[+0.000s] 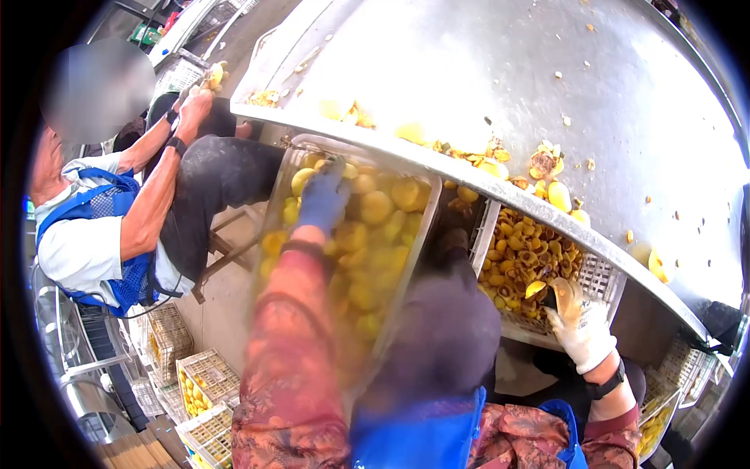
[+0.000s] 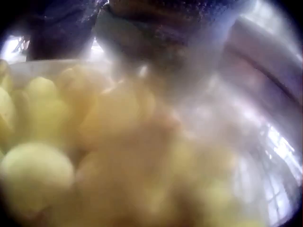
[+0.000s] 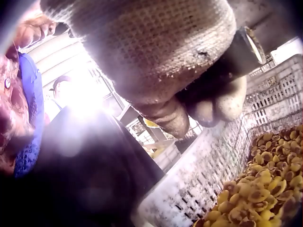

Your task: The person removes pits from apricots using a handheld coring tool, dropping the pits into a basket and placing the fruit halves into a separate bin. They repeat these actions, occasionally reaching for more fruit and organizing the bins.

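Your left hand (image 1: 324, 197) is over yellow fruit (image 1: 376, 207) near the tub (image 1: 434, 191)'s far edge (its grip, I cannot tell) — your right hand (image 1: 584, 330) grips a dark tool (image 3: 232, 56) at the crate (image 1: 600, 277)'s near right corner.

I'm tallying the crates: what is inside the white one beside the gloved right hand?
The white crate holds a heap of yellow fruit pieces, many with brownish hollows. Only the top layer shows; whatever lies beneath it is covered.

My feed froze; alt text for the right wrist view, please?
The gloved right hand grips a dark cylindrical object near a perforated white crate of yellow fruit pieces. Behind, glare partly hides a person in a cap.
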Motion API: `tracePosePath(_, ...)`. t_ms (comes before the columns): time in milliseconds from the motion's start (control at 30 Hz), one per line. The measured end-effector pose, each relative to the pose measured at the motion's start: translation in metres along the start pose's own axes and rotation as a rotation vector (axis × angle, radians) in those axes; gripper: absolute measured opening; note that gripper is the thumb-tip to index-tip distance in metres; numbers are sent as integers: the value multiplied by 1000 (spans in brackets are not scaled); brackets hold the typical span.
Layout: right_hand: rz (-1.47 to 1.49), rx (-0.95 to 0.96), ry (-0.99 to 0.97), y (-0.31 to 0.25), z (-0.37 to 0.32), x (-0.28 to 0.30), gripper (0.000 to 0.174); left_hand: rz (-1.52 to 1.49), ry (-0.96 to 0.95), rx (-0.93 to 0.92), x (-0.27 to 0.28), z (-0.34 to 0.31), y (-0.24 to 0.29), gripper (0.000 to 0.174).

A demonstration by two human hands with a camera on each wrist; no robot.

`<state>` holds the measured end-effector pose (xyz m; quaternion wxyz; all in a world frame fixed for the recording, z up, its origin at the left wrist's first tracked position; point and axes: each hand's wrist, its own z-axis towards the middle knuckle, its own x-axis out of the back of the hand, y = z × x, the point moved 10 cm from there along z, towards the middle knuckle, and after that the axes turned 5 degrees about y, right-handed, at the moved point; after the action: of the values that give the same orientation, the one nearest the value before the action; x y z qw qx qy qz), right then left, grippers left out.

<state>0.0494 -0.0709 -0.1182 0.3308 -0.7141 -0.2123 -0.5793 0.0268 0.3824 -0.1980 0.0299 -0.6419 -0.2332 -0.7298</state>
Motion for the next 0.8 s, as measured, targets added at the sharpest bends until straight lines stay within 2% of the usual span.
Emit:
tracePosePath(33,-2,-6,-14,0,0,-1,53,38,-74,66,-6,4,-10,56)
tracePosePath(133,8,75,51,-6,-3,0,51,200,-17,60,-11,13,-10,54)
tracePosePath(233,-21,99,108,-9,0,3,49,312,0,35,-6,14,11,53)
tracePosePath(333,95,15,37,-10,4,14,49,347,101,-82,31,-11,42,51)
tracePosePath(367,74,16,54,-6,2,13,49,240,304,-173,48,-23,45,47)
tracePosePath(467,126,-18,74,0,-4,19,47,127,258,-244,61,-77,65,43)
tracePosePath(533,116,-19,87,1,-7,20,46,46,89,-203,46,-113,76,39)
tracePosePath(633,103,10,128,-2,-9,23,46,164,-64,-123,12,-150,68,38)
tracePosePath(733,83,74,198,-9,-9,30,46,84,164,-49,25,-154,62,44)
tracePosePath(800,66,79,198,-8,-10,28,46,26,148,10,24,-144,57,50)
